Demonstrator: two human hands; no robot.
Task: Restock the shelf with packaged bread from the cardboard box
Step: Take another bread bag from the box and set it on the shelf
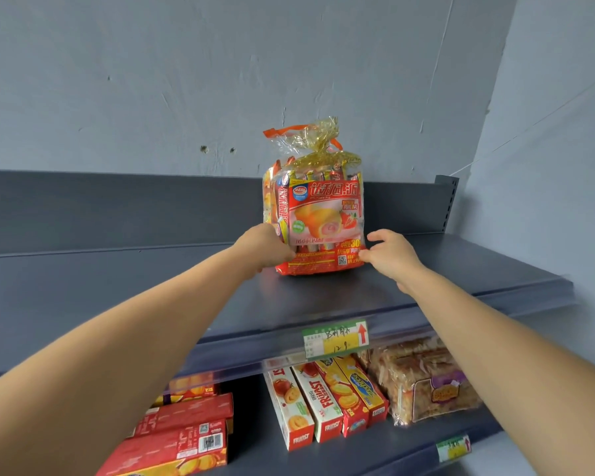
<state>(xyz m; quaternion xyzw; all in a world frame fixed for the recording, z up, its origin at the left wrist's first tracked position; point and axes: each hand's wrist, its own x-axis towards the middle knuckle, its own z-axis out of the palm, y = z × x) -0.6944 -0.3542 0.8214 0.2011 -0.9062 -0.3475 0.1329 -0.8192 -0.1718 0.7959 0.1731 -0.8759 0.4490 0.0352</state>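
One bread bag (318,218), tied at the neck with gold ribbon, stands upright on the top shelf (117,286), right of centre and close to the back panel. Two hands attend it. The left hand (265,247) grips its lower left side, fingers curled onto the front. The right hand (392,255) touches the lower right corner with its fingertips, thumb lifted clear and fingers loosely spread. The lower shelf (357,451) holds four upright biscuit boxes (318,403), at least three red boxes (186,448) and one pastry bag (423,379). Two price labels (335,338) are counted, one per shelf edge.
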